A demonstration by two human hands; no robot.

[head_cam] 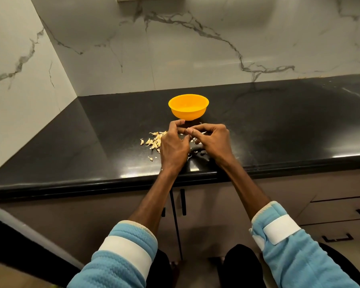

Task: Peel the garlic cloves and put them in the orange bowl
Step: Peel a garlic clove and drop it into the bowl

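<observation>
My left hand (174,146) and right hand (211,140) pinch one clove (189,131) with curled fingers (200,128); it's mostly hidden, axis unclear. Bowl (188,115) just beyond, toward surface (279,121) back edge, left fingertips nearest. Pile (154,140) to the left.

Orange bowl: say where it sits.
Head view, centre: the orange bowl stands on the black countertop, just beyond the left hand and right hand.

Round orange bowl (188,114), upright on the black table (279,125), loose heap of small pale garlic cloves (154,140) with thin tails, near the bowl's front left, few strays apart, one clove (188,131) pinched between left hand (174,148) and right hand (213,142)
</observation>
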